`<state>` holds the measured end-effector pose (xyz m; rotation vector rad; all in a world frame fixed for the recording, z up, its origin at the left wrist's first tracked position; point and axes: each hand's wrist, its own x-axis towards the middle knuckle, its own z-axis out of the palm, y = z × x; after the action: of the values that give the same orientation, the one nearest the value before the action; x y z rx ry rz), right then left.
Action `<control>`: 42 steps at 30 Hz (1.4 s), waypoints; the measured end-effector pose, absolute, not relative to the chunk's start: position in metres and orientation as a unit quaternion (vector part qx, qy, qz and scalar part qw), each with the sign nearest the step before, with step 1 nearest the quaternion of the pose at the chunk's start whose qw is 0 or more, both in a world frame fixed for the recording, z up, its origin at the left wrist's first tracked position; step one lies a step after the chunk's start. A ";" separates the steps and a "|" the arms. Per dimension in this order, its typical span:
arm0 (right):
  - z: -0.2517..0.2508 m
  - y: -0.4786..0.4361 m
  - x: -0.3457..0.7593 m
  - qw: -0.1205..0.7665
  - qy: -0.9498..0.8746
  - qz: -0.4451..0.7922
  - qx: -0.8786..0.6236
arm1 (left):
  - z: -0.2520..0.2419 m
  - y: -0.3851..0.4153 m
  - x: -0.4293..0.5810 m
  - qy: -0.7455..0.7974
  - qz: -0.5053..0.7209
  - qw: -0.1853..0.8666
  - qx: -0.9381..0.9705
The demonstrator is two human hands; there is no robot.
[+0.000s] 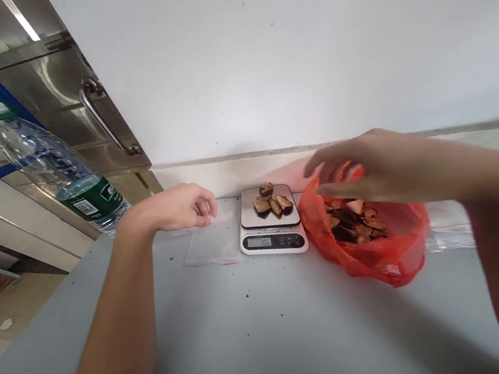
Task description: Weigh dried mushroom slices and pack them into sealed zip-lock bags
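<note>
Beside the scale (pixel 271 223), the left hand (pixel 183 207) pinched a clear bag (pixel 213 244); the right hand (pixel 362 162) (grip loose) hovered over a red bag (pixel 373 257)

I see brown pieces (pixel 261 207) on a small white scale (pixel 272 231) on the gray tabletop (pixel 215 340). My left hand (pixel 180 206) pinches a clear bag (pixel 214 247) near it. My right hand (pixel 364 161) is over a red bag (pixel 357 258) with more pieces (pixel 360 227) inside. A big bottle (pixel 88 197) is far left.
</note>
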<state>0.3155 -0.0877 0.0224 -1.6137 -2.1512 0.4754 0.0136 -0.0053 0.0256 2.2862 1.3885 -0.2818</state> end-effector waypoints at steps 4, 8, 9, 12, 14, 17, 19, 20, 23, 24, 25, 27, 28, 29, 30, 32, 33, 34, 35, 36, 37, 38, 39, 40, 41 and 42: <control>0.013 -0.084 0.268 0.226 -0.811 0.191 -0.504 | 0.035 -0.017 0.014 0.487 0.053 0.228 0.841; -0.004 -0.075 0.243 0.187 -0.840 0.214 -0.462 | 0.035 -0.027 0.026 0.480 0.147 0.237 0.832; -0.007 -0.073 0.240 0.183 -0.841 0.222 -0.459 | 0.034 -0.029 0.029 0.476 0.163 0.227 0.833; -0.010 -0.069 0.237 0.189 -0.818 0.264 -0.475 | 0.032 -0.030 0.033 0.468 0.209 0.179 0.840; -0.008 -0.068 0.236 0.219 -0.775 0.280 -0.522 | 0.031 -0.029 0.033 0.450 0.232 0.161 0.847; -0.005 -0.069 0.233 0.293 -0.711 0.265 -0.582 | 0.031 -0.030 0.034 0.401 0.208 0.179 0.874; -0.003 -0.069 0.231 0.324 -0.696 0.274 -0.579 | 0.031 -0.030 0.035 0.381 0.141 0.201 0.891; -0.002 -0.069 0.231 0.335 -0.694 0.285 -0.570 | 0.030 -0.029 0.035 0.377 0.104 0.210 0.896; -0.002 -0.067 0.231 0.349 -0.696 0.304 -0.549 | 0.026 -0.026 0.037 0.376 0.055 0.216 0.900; -0.001 -0.067 0.232 0.356 -0.695 0.300 -0.547 | 0.025 -0.025 0.037 0.379 0.061 0.215 0.898; -0.001 -0.066 0.232 0.363 -0.695 0.295 -0.547 | 0.024 -0.023 0.037 0.385 0.069 0.213 0.895; -0.001 -0.065 0.233 0.365 -0.695 0.292 -0.546 | 0.022 -0.021 0.036 0.401 0.074 0.210 0.888; -0.001 -0.065 0.233 0.361 -0.697 0.292 -0.546 | 0.021 -0.019 0.035 0.410 0.067 0.210 0.885; 0.000 -0.064 0.234 0.355 -0.697 0.289 -0.552 | 0.021 -0.018 0.033 0.419 0.054 0.211 0.881; 0.000 -0.063 0.235 0.348 -0.695 0.278 -0.564 | 0.021 -0.017 0.032 0.428 0.036 0.214 0.878; -0.001 -0.059 0.239 0.326 -0.683 0.233 -0.611 | 0.020 -0.014 0.028 0.454 -0.002 0.215 0.865; -0.002 -0.056 0.240 0.301 -0.677 0.205 -0.639 | 0.019 -0.012 0.026 0.471 -0.019 0.213 0.856; -0.004 -0.053 0.241 0.266 -0.672 0.183 -0.666 | 0.018 -0.011 0.024 0.487 -0.035 0.210 0.847; -0.006 -0.050 0.242 0.223 -0.671 0.170 -0.686 | 0.016 -0.010 0.022 0.501 -0.049 0.209 0.838; -0.009 -0.047 0.241 0.180 -0.673 0.164 -0.698 | 0.015 -0.008 0.021 0.511 -0.062 0.207 0.832; -0.012 -0.044 0.239 0.141 -0.678 0.164 -0.703 | 0.013 -0.007 0.020 0.517 -0.073 0.206 0.827; -0.016 -0.042 0.236 0.108 -0.683 0.167 -0.703 | 0.012 -0.006 0.020 0.519 -0.083 0.206 0.825; -0.019 -0.040 0.233 0.081 -0.687 0.168 -0.703 | 0.011 -0.005 0.020 0.519 -0.090 0.205 0.825; -0.022 -0.038 0.229 0.058 -0.689 0.165 -0.704 | 0.010 -0.004 0.020 0.519 -0.093 0.205 0.825; -0.024 -0.037 0.226 0.037 -0.689 0.160 -0.706 | 0.009 -0.003 0.021 0.517 -0.095 0.207 0.825; -0.026 -0.036 0.223 0.020 -0.688 0.155 -0.708 | 0.009 -0.003 0.021 0.516 -0.096 0.209 0.825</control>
<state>0.2232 -0.0356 -0.0256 -2.1976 -2.1362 0.4821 0.0211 -0.0029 0.0089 2.2965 1.4354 -0.2676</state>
